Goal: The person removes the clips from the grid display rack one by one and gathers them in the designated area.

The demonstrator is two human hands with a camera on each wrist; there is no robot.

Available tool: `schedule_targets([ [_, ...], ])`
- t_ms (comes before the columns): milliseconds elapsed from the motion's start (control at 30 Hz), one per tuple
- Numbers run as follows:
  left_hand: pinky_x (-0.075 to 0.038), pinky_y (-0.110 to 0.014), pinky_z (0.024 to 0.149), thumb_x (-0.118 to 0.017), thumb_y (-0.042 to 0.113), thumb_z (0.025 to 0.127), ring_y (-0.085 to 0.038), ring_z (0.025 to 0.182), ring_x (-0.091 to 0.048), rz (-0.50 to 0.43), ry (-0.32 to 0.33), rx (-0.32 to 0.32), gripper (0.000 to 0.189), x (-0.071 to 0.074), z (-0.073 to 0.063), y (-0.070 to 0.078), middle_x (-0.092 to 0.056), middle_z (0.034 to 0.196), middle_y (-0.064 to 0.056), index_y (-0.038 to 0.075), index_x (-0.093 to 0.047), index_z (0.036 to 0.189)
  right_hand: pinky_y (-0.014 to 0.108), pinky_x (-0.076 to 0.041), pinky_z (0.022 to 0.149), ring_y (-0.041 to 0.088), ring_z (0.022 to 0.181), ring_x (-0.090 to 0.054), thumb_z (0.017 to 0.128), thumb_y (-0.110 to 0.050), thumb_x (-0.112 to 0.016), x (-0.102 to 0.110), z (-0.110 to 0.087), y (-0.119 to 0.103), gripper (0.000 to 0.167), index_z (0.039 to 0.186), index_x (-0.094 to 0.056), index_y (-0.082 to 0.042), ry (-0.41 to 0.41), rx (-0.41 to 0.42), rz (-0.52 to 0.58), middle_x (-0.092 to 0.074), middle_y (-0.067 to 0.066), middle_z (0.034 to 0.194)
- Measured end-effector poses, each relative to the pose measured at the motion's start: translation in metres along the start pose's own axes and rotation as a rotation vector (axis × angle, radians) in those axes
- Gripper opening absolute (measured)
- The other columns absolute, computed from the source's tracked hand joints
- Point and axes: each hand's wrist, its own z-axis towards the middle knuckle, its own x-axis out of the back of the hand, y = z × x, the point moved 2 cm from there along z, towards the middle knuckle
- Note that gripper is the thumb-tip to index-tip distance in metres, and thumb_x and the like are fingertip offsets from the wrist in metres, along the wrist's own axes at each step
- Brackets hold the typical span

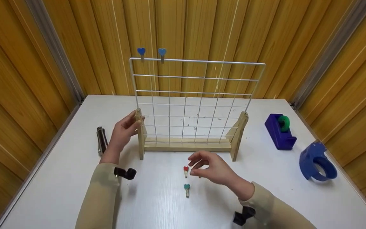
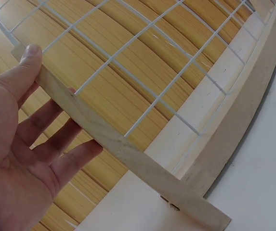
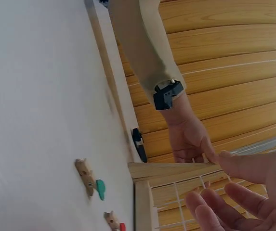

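Left of centre, the left hand (image 1: 122, 135) is gripping the rack's left post (image 1: 141, 140), thumb pressing one side and fingers the other, its forearm reaching up from the lower left. At lower centre, the right hand (image 1: 214, 169) is hovering beside the red clip (image 1: 186, 171), fingers loosely bending, thumb standing apart, holding nothing visible. The green clip (image 1: 187, 190) is lying below on the worktop (image 1: 157, 203); the rack (image 1: 187, 147) is standing at centre.

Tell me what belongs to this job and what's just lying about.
Likely the job:
wire grid
wooden stand, gripped by left hand
dark blue clip, light blue clip
red clip, green clip

Probably lying about:
purple tape dispenser
blue ring-shaped object
unidentified dark object
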Motion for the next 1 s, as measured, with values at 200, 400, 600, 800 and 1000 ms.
schedule_targets([
  [200, -0.059, -0.033, 0.101, -0.066, 0.030, 0.101, -0.015, 0.128, -0.061, 0.005, 0.005, 0.008, 0.061, 0.000, -0.001, 0.000, -0.062, 0.146, -0.012, 0.021, -0.044, 0.157, 0.027, -0.063, 0.088, 0.028, 0.109, -0.070, 0.091, -0.012, -0.079, 0.015, 0.010, -0.028, 0.036, 0.124, -0.066, -0.010, 0.024, 0.066, 0.012, -0.071, 0.015, 0.121],
  [400, -0.057, -0.039, 0.105, -0.066, 0.032, 0.101, -0.025, 0.137, -0.057, 0.017, -0.001, 0.016, 0.061, 0.000, 0.000, 0.000, -0.062, 0.147, -0.010, 0.023, -0.044, 0.157, 0.030, -0.063, 0.091, 0.032, 0.112, -0.070, 0.091, -0.009, -0.077, 0.029, 0.023, -0.058, 0.036, 0.125, -0.065, -0.004, 0.060, 0.182, 0.003, -0.069, 0.019, 0.124],
  [600, -0.058, -0.036, 0.103, -0.066, 0.030, 0.102, -0.025, 0.135, -0.058, 0.009, 0.001, 0.004, 0.061, 0.000, -0.001, 0.000, -0.063, 0.146, -0.011, 0.022, -0.043, 0.158, 0.033, -0.063, 0.092, 0.028, 0.111, -0.071, 0.091, -0.009, -0.078, 0.049, 0.039, -0.089, 0.036, 0.124, -0.067, -0.005, 0.123, 0.269, -0.021, -0.070, 0.014, 0.123],
  [800, -0.058, -0.036, 0.103, -0.061, 0.022, 0.105, -0.027, 0.136, -0.058, 0.012, -0.004, 0.009, 0.058, 0.000, 0.000, -0.001, -0.059, 0.149, -0.015, 0.019, -0.042, 0.158, 0.028, -0.062, 0.091, 0.026, 0.110, -0.071, 0.092, -0.006, -0.076, 0.069, 0.059, -0.121, 0.034, 0.124, -0.067, -0.002, 0.182, 0.343, -0.025, -0.070, 0.016, 0.123],
  [1000, -0.058, -0.035, 0.103, -0.061, 0.020, 0.105, -0.028, 0.137, -0.057, 0.008, 0.003, 0.019, 0.057, 0.000, 0.001, -0.001, -0.059, 0.150, -0.014, 0.020, -0.042, 0.158, 0.034, -0.059, 0.098, 0.023, 0.109, -0.070, 0.091, -0.003, -0.076, 0.083, 0.081, -0.159, 0.032, 0.122, -0.066, 0.002, 0.232, 0.422, -0.009, -0.071, 0.017, 0.121],
])
